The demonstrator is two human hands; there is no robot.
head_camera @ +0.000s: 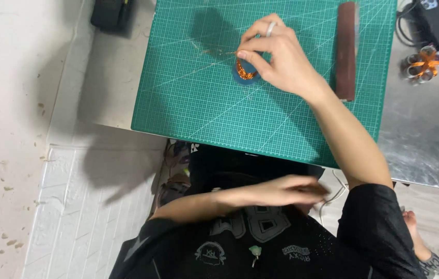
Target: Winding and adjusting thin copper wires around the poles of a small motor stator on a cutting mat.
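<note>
The right hand is stretched forward, away from the body, with the forearm bare and running down to a black sleeve at the elbow. Its fingers are curled, and the thumb and the forefinger are pinched together at the tips. One finger carries a ring. The left hand is held low, close against the chest, fingers extended and pointing to the right. It looks blurred, so its grip cannot be told.

I have one view only, from the head camera. It looks steeply down over the wearer's dark-shirted chest onto the green gridded cutting mat on the surface, close in, with white floor at left.
</note>
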